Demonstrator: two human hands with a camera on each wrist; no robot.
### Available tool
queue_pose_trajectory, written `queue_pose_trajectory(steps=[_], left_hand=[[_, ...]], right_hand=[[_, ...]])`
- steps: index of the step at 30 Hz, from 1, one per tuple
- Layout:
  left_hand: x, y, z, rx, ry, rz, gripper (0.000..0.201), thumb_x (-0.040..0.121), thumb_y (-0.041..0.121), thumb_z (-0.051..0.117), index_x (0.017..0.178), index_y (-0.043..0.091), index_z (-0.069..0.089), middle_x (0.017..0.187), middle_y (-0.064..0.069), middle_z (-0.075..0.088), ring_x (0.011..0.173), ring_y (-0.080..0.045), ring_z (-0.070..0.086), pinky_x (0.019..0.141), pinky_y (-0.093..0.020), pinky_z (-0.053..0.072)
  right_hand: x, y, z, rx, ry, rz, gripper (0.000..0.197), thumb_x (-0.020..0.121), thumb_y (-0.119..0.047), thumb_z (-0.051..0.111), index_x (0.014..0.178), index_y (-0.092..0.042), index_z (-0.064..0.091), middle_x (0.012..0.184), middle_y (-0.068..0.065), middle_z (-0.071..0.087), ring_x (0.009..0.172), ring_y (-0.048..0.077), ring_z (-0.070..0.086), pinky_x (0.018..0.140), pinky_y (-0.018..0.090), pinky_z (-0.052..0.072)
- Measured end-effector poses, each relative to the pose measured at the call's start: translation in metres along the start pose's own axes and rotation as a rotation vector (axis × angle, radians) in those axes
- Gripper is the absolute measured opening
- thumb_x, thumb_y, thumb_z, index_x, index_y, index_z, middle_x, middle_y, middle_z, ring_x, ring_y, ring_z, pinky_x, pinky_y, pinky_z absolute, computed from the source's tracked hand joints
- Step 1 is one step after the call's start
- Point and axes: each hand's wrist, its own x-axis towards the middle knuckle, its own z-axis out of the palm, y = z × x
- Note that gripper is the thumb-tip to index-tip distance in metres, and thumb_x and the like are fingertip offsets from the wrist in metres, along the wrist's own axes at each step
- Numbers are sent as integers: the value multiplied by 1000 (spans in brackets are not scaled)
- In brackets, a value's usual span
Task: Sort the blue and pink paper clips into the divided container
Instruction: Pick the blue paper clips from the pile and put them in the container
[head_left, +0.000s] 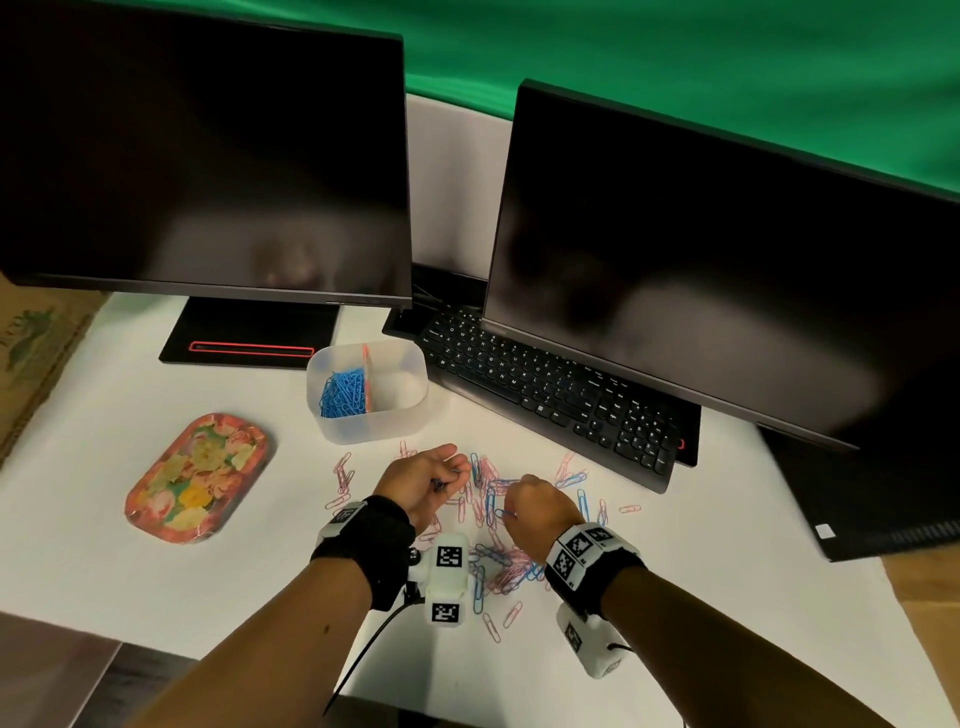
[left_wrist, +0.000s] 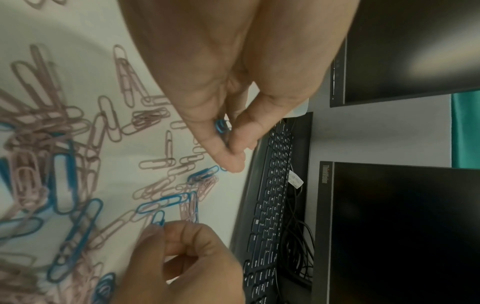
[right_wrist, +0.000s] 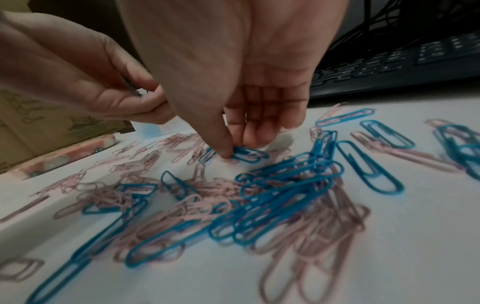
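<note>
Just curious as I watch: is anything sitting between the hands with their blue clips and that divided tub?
Nothing visible does. The translucent plastic divided container stands open-topped just beyond the left hand and right hand; only scattered pink paper clips lie flat on the white table between.

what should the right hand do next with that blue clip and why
Probably pinch the blue clip and lift it off the pile. The right hand has its fingers on it, still flat on the table, while the left hand already holds a blue one. The container has blue on its left side.
</note>
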Motion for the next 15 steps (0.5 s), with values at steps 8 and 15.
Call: queue_pose_trajectory(steps=[8,15], left_hand=[[0,-2,2,48,69,-25,34,92,-13,33,114,5,52,89,-13,64,74,-18,56,60,-26,45],[2,-9,12,118,98,-33,38,88,-5,30,118,8,50,76,-9,57,61,-20,52,62,-32,43]], right_hand=[[0,9,-12,328,13,98,20,88,-17,50,83,-14,69,89,5,70,82,21,65,67,25,51],[-8,-6,-54,1033,35,141,10,85,-6,62,85,-2,72,71,9,69,57,15,60,58,30,55]])
